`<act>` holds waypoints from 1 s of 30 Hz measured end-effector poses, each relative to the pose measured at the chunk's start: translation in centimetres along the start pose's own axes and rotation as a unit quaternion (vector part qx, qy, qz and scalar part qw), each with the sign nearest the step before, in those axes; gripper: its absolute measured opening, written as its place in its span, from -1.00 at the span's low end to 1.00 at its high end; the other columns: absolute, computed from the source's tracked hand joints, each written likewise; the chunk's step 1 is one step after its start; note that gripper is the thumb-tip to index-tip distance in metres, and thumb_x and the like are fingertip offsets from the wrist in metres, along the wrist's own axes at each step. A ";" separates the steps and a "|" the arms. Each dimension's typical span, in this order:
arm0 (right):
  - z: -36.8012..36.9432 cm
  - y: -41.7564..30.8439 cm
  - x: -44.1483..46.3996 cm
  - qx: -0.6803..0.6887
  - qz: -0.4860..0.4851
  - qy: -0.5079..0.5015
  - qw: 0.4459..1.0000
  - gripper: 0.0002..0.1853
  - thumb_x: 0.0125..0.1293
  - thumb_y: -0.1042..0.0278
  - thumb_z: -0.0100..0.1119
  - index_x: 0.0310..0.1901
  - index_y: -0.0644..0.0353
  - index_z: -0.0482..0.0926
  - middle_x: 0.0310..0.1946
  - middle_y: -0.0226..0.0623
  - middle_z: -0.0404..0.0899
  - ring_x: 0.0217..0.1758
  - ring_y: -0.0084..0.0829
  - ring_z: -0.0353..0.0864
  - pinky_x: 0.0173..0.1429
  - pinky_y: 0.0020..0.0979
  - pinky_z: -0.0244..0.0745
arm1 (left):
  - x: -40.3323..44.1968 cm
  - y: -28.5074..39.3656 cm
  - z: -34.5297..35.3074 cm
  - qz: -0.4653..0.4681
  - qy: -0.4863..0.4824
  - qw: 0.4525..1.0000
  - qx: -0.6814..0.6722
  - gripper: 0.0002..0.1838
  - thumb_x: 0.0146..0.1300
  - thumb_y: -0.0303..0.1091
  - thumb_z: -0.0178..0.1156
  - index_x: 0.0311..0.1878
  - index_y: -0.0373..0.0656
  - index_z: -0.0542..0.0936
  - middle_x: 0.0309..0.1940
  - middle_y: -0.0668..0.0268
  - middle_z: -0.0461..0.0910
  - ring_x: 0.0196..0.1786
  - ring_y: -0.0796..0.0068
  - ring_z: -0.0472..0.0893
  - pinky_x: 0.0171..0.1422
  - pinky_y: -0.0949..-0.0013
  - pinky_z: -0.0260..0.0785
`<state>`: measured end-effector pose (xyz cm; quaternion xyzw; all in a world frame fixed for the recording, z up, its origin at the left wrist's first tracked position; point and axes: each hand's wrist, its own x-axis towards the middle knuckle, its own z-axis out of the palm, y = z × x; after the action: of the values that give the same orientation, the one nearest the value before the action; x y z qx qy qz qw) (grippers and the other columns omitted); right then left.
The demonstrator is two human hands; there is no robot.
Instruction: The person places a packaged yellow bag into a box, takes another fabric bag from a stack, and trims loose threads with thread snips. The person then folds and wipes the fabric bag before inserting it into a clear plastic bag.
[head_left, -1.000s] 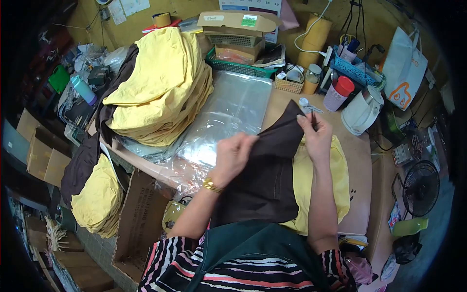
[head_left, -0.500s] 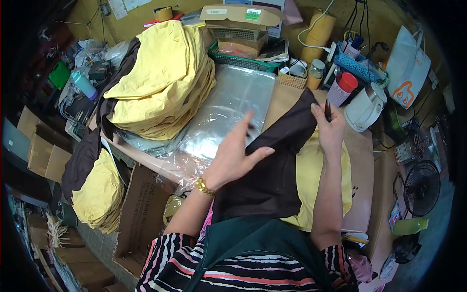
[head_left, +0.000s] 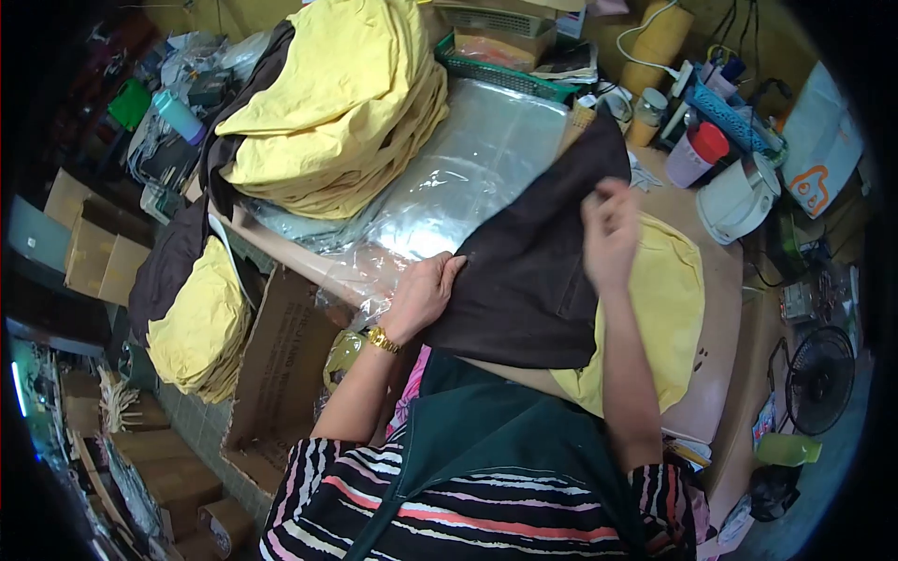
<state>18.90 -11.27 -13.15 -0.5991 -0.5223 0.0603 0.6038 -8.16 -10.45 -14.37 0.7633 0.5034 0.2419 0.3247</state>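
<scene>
A dark brown cloth piece (head_left: 524,271) with a stitched slit lies over a yellow cloth (head_left: 666,309) on the table in front of me. My left hand (head_left: 426,292), with a gold bracelet at the wrist, pinches the brown cloth's left edge between thumb and fingers. Above the right part of the brown cloth is my right hand (head_left: 610,234), blurred, its fingers curled; whether it holds anything is hidden by the blur. Left of the brown cloth lie clear plastic bags (head_left: 468,168). A tall stack of yellow cloth (head_left: 327,112) stands behind them.
A second yellow and brown cloth pile (head_left: 198,323) hangs at the left beside an open cardboard box (head_left: 271,374). At the back right are a pink cup with a red lid (head_left: 697,154), a white kettle (head_left: 739,198) and a blue basket (head_left: 730,117). A black fan (head_left: 821,379) is far right.
My left hand has gone from spread fingers to pinching the brown cloth's left edge. My right hand has left the cloth's upper corner and moved lower. The camera view has shifted.
</scene>
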 end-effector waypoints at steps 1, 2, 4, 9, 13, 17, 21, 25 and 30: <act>-0.1 -0.1 -2.6 -0.106 0.013 -0.085 0.991 -0.59 0.23 0.38 0.31 0.10 0.12 0.44 -0.29 -0.33 0.58 -0.31 -0.36 0.56 -0.15 -0.38 0.47 | -0.1 -0.7 0.3 0.001 0.017 1.000 -0.014 -0.59 0.46 -0.15 0.01 -0.36 -0.34 0.53 -0.50 -0.19 0.49 -0.34 -0.27 0.49 -0.27 -0.02 0.32; -0.2 0.1 -4.6 -0.211 0.024 -0.169 0.962 -0.57 0.18 0.39 0.33 0.09 0.07 0.44 -0.27 -0.23 0.60 -0.30 -0.21 0.62 -0.13 -0.28 0.51 | -0.4 -0.8 0.1 -0.005 0.017 1.000 -0.013 -0.59 0.46 -0.15 0.01 -0.36 -0.34 0.53 -0.50 -0.19 0.49 -0.34 -0.27 0.49 -0.27 -0.02 0.32; -0.7 2.6 -6.5 -0.220 0.018 -0.170 0.961 -0.56 0.15 0.43 0.33 0.07 0.05 0.45 -0.34 -0.20 0.57 -0.30 -0.16 0.61 -0.16 -0.26 0.50 | -0.6 -0.9 -0.7 -0.021 -0.062 0.998 0.001 -0.55 0.47 -0.07 0.02 -0.32 -0.34 0.56 -0.51 -0.14 0.49 -0.46 -0.14 0.44 -0.29 0.10 0.31; -3.2 5.5 -5.8 -0.235 -0.013 -0.199 0.951 -0.62 0.16 0.46 0.28 0.03 0.04 0.47 -0.48 -0.22 0.52 -0.36 -0.13 0.61 -0.26 -0.20 0.46 | -0.4 -2.5 -2.2 -0.053 -0.231 0.971 -0.026 -0.50 0.45 -0.01 0.06 -0.36 -0.32 0.58 -0.64 0.18 0.47 -0.57 0.31 0.43 -0.39 0.27 0.29; -3.9 5.6 -5.2 -0.241 0.013 -0.227 0.943 -0.62 0.20 0.34 0.31 0.04 0.04 0.46 -0.49 -0.25 0.52 -0.37 -0.17 0.61 -0.27 -0.24 0.46 | -1.0 -3.6 -3.3 -0.073 -0.243 0.955 -0.152 -0.46 0.45 0.02 0.06 -0.48 -0.27 0.55 -0.70 0.43 0.39 -0.59 0.64 0.31 -0.46 0.42 0.20; -3.7 2.9 -3.7 -0.244 0.043 -0.267 0.931 -0.67 0.30 0.19 0.24 0.04 0.06 0.46 -0.30 -0.20 0.52 -0.27 -0.13 0.61 -0.15 -0.22 0.48 | -1.8 -3.3 -2.9 -0.122 -0.220 0.911 -0.328 -0.59 0.49 -0.06 0.04 -0.40 -0.16 0.53 -0.63 0.55 0.37 -0.55 0.76 0.27 -0.49 0.58 0.08; -2.5 -4.5 -4.0 -0.216 -0.025 -0.298 0.930 -0.75 0.23 0.33 0.26 -0.07 0.15 0.58 -0.22 -0.20 0.44 -0.18 -0.13 0.58 -0.10 -0.22 0.47 | -2.3 -2.4 -3.4 -0.090 -0.172 0.881 -0.433 -0.72 0.49 -0.17 0.06 -0.25 -0.18 0.53 -0.53 0.54 0.45 -0.51 0.78 0.33 -0.44 0.62 0.15; 0.1 -9.0 -6.2 -0.175 -0.136 -0.298 0.928 -0.67 0.04 0.42 0.38 -0.11 0.11 0.60 -0.26 -0.30 0.45 -0.34 -0.22 0.55 -0.26 -0.25 0.43 | -2.8 -1.1 -3.3 -0.045 -0.118 0.896 -0.426 -0.76 0.46 -0.18 0.11 -0.24 -0.15 0.56 -0.41 0.54 0.50 -0.45 0.81 0.35 -0.41 0.67 0.16; 1.6 -11.1 -6.3 -0.190 -0.172 -0.290 0.922 -0.61 -0.02 0.45 0.41 -0.14 0.13 0.47 -0.29 -0.29 0.44 -0.35 -0.25 0.55 -0.28 -0.29 0.37 | -2.9 -0.8 -3.6 -0.030 -0.107 0.913 -0.393 -0.76 0.46 -0.21 0.11 -0.20 -0.21 0.58 -0.36 0.48 0.55 -0.36 0.74 0.43 -0.24 0.58 0.32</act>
<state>8.79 -17.67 -8.36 -0.5598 -0.7713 0.0261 0.3017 -12.22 -11.97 -12.68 0.5801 0.3527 0.3274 0.6572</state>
